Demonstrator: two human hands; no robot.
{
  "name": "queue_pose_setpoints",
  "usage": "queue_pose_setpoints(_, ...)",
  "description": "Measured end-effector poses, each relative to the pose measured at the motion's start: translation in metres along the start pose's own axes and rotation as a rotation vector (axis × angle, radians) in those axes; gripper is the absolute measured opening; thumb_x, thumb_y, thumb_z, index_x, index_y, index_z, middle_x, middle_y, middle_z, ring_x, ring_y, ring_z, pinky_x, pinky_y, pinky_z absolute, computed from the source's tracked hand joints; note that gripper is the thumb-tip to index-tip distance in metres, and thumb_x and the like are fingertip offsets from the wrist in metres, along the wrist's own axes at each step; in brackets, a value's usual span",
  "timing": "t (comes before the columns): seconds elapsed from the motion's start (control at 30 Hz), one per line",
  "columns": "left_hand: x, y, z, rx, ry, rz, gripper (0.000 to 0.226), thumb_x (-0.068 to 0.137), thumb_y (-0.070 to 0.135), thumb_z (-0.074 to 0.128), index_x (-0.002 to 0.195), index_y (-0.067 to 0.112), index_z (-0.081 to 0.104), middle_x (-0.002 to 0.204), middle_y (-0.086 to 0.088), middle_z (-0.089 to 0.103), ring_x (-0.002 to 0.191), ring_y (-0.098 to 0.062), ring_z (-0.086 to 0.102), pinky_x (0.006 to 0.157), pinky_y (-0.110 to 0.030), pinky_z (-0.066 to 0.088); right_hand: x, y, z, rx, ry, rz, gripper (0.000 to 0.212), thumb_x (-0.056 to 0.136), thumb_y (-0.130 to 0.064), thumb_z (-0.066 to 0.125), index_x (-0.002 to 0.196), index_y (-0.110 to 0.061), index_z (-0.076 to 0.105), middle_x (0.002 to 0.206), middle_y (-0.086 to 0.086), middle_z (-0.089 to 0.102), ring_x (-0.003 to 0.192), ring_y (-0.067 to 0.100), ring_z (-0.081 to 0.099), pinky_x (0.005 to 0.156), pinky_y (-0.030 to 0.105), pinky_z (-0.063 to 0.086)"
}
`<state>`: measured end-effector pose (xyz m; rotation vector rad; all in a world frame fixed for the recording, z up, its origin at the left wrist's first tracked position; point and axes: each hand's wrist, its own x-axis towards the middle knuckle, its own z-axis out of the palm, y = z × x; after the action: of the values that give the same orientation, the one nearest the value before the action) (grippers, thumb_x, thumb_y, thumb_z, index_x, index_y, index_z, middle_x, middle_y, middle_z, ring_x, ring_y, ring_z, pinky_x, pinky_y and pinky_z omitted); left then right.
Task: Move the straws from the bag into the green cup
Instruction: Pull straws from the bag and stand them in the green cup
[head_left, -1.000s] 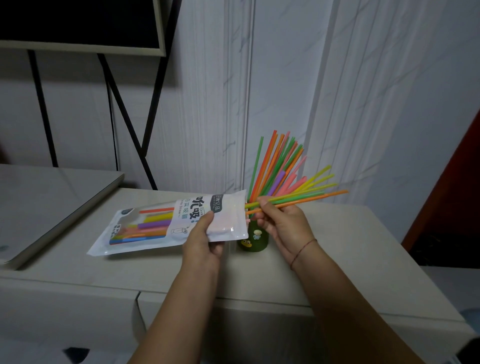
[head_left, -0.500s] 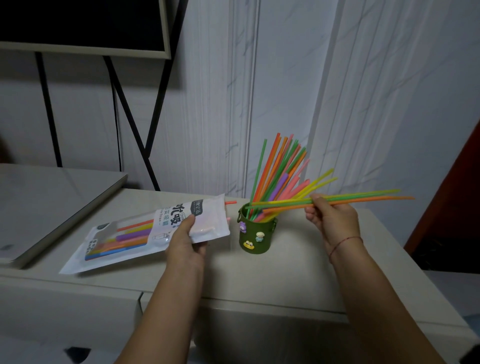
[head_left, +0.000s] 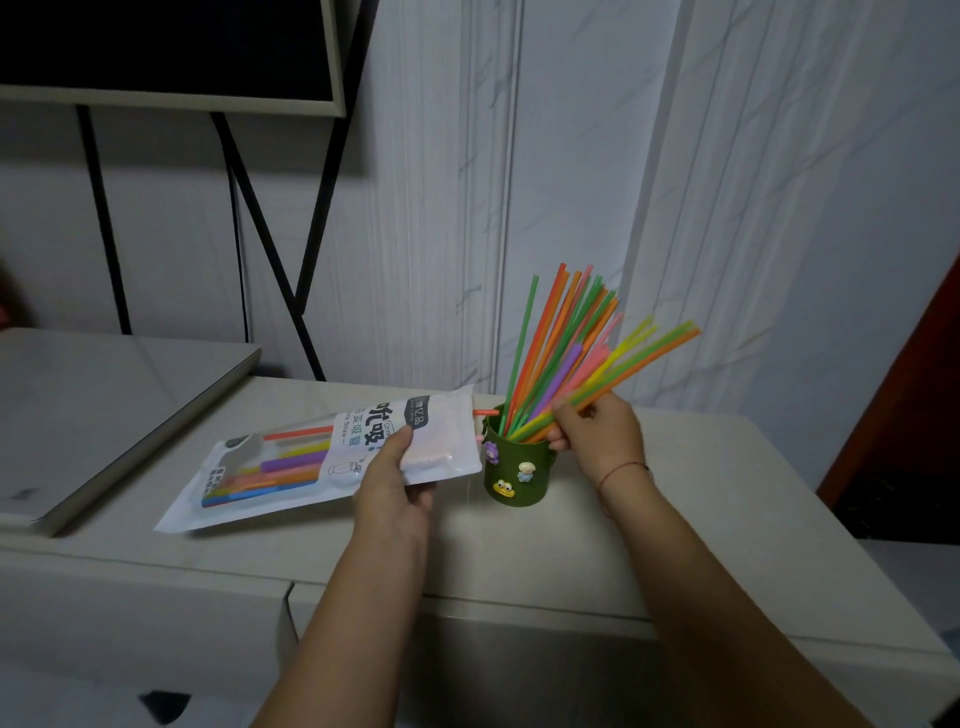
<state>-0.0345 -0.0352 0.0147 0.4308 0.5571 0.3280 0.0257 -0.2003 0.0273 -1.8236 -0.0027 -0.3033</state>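
Observation:
A green cup (head_left: 519, 475) with small cartoon stickers stands on the beige cabinet top (head_left: 701, 499). Several coloured straws (head_left: 558, 338) lean upright in it. My right hand (head_left: 597, 436) is closed on a few green, yellow and orange straws (head_left: 644, 351), whose lower ends sit inside the cup's mouth. My left hand (head_left: 395, 483) grips the white straw bag (head_left: 322, 462) near its open end, just left of the cup. Several straws still lie inside the bag, and one orange tip (head_left: 485, 413) pokes out of its mouth.
A lower white tabletop (head_left: 104, 405) adjoins the cabinet on the left. A dark screen (head_left: 166, 47) on black legs (head_left: 275, 244) stands against the wall behind. A drawer seam (head_left: 288, 597) runs down the cabinet front.
My right hand pulled a few straws out of the bag, swung them rightward, then tilted them up and lowered their ends into the cup. My left hand shifted the bag slightly left.

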Motion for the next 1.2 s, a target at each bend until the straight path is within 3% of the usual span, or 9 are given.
queue_pose_setpoints(0.2, 0.0, -0.002, 0.0, 0.025, -0.028, -0.024, 0.045, 0.081, -0.001, 0.069, 0.119, 0.015, 0.052, 0.105, -0.007, 0.068, 0.08, -0.018, 0.066, 0.053, -0.033, 0.059, -0.001, 0.005, 0.006, 0.012, -0.059, 0.033, 0.013, 0.085, -0.011, 0.064, 0.095, -0.003, 0.064, 0.066, 0.006, 0.063, 0.054, 0.015, 0.06, 0.063, 0.028, 0.057)
queue_pose_setpoints(0.27, 0.001, -0.002, 0.0, 0.028, -0.045, -0.027, 0.043, 0.081, -0.001, 0.068, 0.118, 0.014, 0.052, 0.096, -0.005, 0.068, 0.079, -0.018, 0.066, 0.052, -0.034, 0.058, 0.0, 0.005, 0.001, 0.061, -0.026, 0.031, 0.017, 0.082, -0.01, 0.068, 0.095, -0.001, 0.064, 0.067, 0.008, 0.064, 0.055, 0.015, 0.061, 0.059, 0.026, 0.057)
queue_pose_setpoints(0.43, -0.001, -0.002, 0.001, 0.041, -0.063, -0.029, 0.039, 0.082, -0.001, 0.068, 0.114, 0.014, 0.051, 0.094, -0.004, 0.068, 0.08, -0.019, 0.067, 0.068, -0.04, 0.061, -0.001, 0.001, -0.015, 0.173, 0.079, 0.005, 0.006, 0.083, -0.011, 0.067, 0.083, -0.005, 0.064, 0.062, 0.007, 0.064, 0.045, 0.007, 0.062, 0.054, 0.018, 0.055)
queue_pose_setpoints(0.6, -0.001, -0.003, 0.0, 0.039, -0.069, -0.029, 0.043, 0.081, -0.001, 0.069, 0.117, 0.014, 0.053, 0.094, -0.004, 0.068, 0.08, -0.019, 0.067, 0.055, -0.034, 0.059, 0.0, 0.005, -0.008, 0.133, 0.063, 0.036, 0.003, 0.084, -0.006, 0.063, 0.083, -0.006, 0.066, 0.065, 0.007, 0.065, 0.054, 0.017, 0.063, 0.062, 0.025, 0.058)
queue_pose_setpoints(0.7, -0.003, -0.003, 0.001, 0.052, -0.07, -0.026, 0.042, 0.081, -0.001, 0.069, 0.117, 0.014, 0.053, 0.093, -0.004, 0.068, 0.08, -0.019, 0.067, 0.065, -0.037, 0.062, 0.001, 0.007, -0.002, 0.171, 0.032, 0.078, 0.005, 0.083, -0.001, 0.063, 0.081, -0.004, 0.066, 0.067, 0.009, 0.064, 0.055, 0.018, 0.061, 0.055, 0.021, 0.056)
queue_pose_setpoints(0.8, -0.003, -0.003, 0.001, 0.04, -0.068, -0.023, 0.044, 0.081, -0.001, 0.069, 0.118, 0.014, 0.052, 0.096, -0.005, 0.069, 0.08, -0.019, 0.068, 0.063, -0.038, 0.061, 0.002, 0.009, -0.001, 0.162, -0.02, 0.113, 0.011, 0.08, 0.004, 0.063, 0.081, -0.007, 0.065, 0.072, 0.01, 0.066, 0.06, 0.019, 0.063, 0.059, 0.021, 0.056)
queue_pose_setpoints(0.93, -0.002, -0.001, 0.001, 0.024, -0.064, -0.024, 0.044, 0.081, -0.001, 0.069, 0.118, 0.014, 0.052, 0.1, -0.006, 0.069, 0.081, -0.02, 0.068, 0.056, -0.036, 0.059, -0.001, 0.008, -0.007, 0.067, -0.124, 0.141, 0.028, 0.074, 0.004, 0.068, 0.1, -0.001, 0.059, 0.081, 0.008, 0.065, 0.076, 0.023, 0.062, 0.077, 0.035, 0.055)
queue_pose_setpoints(1.07, -0.003, 0.0, 0.001, 0.013, -0.062, -0.024, 0.048, 0.08, -0.001, 0.07, 0.122, 0.015, 0.051, 0.099, -0.006, 0.069, 0.083, -0.022, 0.069, 0.056, -0.037, 0.059, -0.01, 0.004, -0.019, -0.037, -0.185, 0.186, 0.04, 0.071, -0.001, 0.075, 0.097, -0.009, 0.046, 0.079, 0.007, 0.057, 0.066, 0.02, 0.055, 0.059, 0.027, 0.044)
queue_pose_setpoints(1.2, -0.002, -0.001, 0.0, 0.013, -0.063, -0.025, 0.049, 0.08, 0.0, 0.071, 0.122, 0.015, 0.051, 0.101, -0.006, 0.068, 0.086, -0.022, 0.069, 0.062, -0.039, 0.059, -0.017, -0.001, -0.021, 0.066, -0.152, 0.106, 0.034, 0.072, -0.011, 0.078, 0.094, -0.007, 0.052, 0.068, 0.004, 0.059, 0.051, 0.012, 0.055, 0.046, 0.021, 0.041)
